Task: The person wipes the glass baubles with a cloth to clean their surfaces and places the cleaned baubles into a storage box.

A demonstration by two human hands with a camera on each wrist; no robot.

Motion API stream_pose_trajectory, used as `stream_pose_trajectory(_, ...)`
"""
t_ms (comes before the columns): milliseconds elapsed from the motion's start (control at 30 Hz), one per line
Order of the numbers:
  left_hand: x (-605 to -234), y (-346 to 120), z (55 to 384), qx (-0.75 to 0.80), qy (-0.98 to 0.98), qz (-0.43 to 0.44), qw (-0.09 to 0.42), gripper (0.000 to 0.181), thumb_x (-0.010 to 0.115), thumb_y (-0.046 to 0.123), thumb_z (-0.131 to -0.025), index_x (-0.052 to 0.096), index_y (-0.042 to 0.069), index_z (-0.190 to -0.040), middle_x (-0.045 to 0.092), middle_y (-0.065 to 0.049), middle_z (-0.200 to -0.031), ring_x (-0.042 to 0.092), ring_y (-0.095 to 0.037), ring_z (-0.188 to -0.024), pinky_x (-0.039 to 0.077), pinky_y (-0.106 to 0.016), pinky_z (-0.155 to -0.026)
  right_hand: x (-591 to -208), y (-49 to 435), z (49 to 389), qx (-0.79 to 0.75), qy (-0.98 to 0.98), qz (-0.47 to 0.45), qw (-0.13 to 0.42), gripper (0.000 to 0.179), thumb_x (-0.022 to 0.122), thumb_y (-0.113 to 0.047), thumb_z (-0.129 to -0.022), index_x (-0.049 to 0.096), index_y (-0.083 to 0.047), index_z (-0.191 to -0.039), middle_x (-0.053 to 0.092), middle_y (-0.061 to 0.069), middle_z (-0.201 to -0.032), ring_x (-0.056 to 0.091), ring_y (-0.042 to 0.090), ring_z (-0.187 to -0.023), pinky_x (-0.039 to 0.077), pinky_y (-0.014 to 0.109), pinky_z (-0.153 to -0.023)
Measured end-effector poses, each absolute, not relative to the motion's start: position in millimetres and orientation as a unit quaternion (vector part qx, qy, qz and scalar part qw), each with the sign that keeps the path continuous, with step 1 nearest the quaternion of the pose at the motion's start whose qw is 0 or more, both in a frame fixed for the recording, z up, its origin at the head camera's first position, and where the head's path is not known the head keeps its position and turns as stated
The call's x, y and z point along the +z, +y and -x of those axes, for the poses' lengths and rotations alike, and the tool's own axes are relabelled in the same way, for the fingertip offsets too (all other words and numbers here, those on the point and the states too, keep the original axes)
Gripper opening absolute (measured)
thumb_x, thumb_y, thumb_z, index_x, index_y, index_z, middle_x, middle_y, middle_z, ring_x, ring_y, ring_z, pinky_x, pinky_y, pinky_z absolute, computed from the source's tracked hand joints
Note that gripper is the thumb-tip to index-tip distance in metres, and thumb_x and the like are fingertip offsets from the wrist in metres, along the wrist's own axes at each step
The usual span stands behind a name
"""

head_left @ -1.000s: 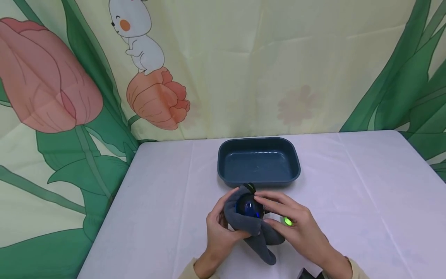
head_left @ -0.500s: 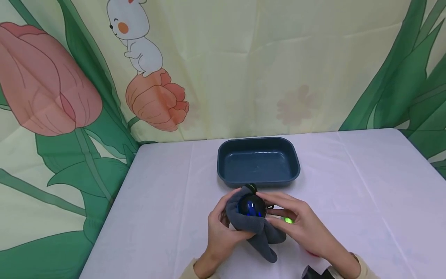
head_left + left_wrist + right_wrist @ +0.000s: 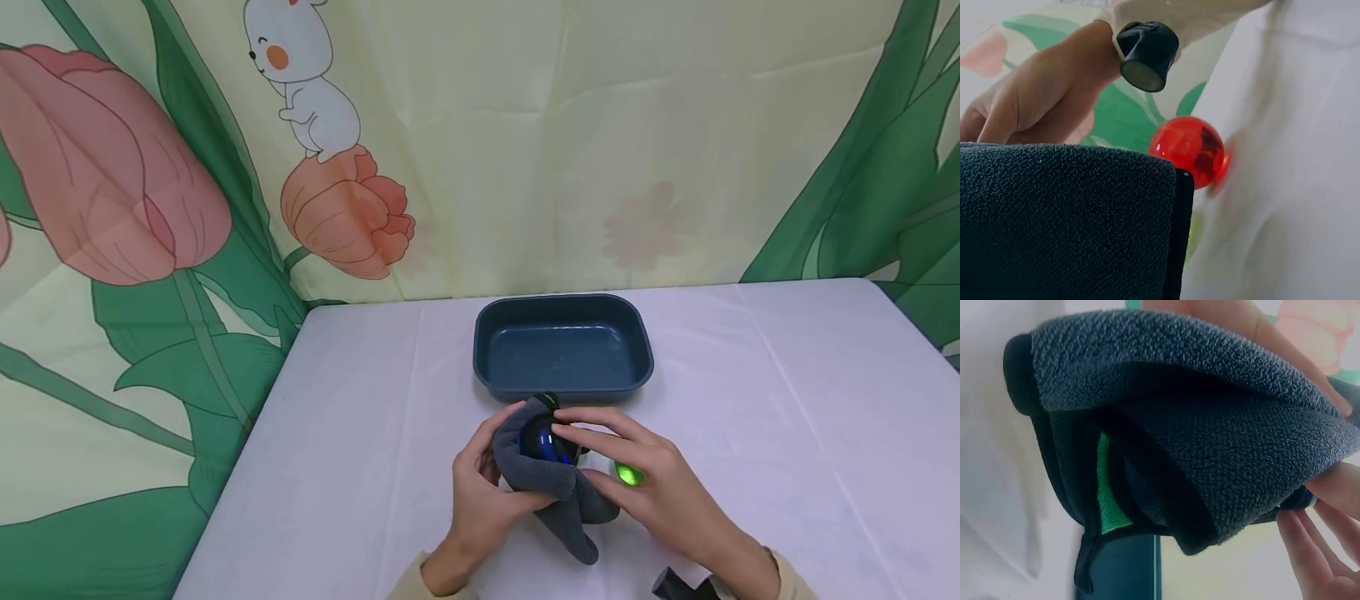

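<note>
My left hand (image 3: 483,500) grips a dark grey fleecy cloth (image 3: 536,475) from the left. Nestled in its folds is a shiny dark blue ball (image 3: 542,440). From the right, my right hand (image 3: 652,475) holds the ball between thumb and fingers, its fingertips on the glossy surface. In the right wrist view the cloth (image 3: 1210,444) hides most of what lies inside, and a green patch shows between its black-bound edges. The left wrist view has the cloth (image 3: 1066,219) in front, with my right hand (image 3: 1041,94) behind it.
A dark blue rectangular tray (image 3: 562,395) stands just beyond the hands. Partly behind my right hand is a bright green ball (image 3: 628,474). A clear red ball (image 3: 1188,150) lies on the white-covered table (image 3: 337,467). A black device (image 3: 682,585) is at my right wrist.
Both hands and the cloth have shifted slightly right in view. My right fingers have moved over the ball, and the green ball shows more now.
</note>
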State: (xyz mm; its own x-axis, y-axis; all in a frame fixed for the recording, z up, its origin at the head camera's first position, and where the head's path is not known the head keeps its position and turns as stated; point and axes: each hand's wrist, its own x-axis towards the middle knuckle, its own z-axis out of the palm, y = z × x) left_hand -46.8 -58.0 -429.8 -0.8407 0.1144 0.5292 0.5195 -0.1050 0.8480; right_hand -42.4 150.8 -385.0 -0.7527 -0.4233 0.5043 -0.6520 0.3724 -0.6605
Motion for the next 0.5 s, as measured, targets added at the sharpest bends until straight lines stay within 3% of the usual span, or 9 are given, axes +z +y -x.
stream_pose_trajectory(500, -427.7, -62.3, 48.0, -0.688, -0.667, 0.250, 0.136, 0.080, 0.085, -0.009, -0.068, 0.051, 0.002, -0.140, 0.061, -0.019, -0.133, 0.063, -0.023, -0.119, 0.053, -0.033, -0.100, -386.0, 148.8, 43.3, 0.454, -0.810, -0.340, 0.151, 0.075, 0.084, 0.013, -0.066, 0.064, -0.015, -0.133, 0.060, 0.003, -0.134, 0.055, 0.006, -0.124, 0.044, 0.009, -0.099)
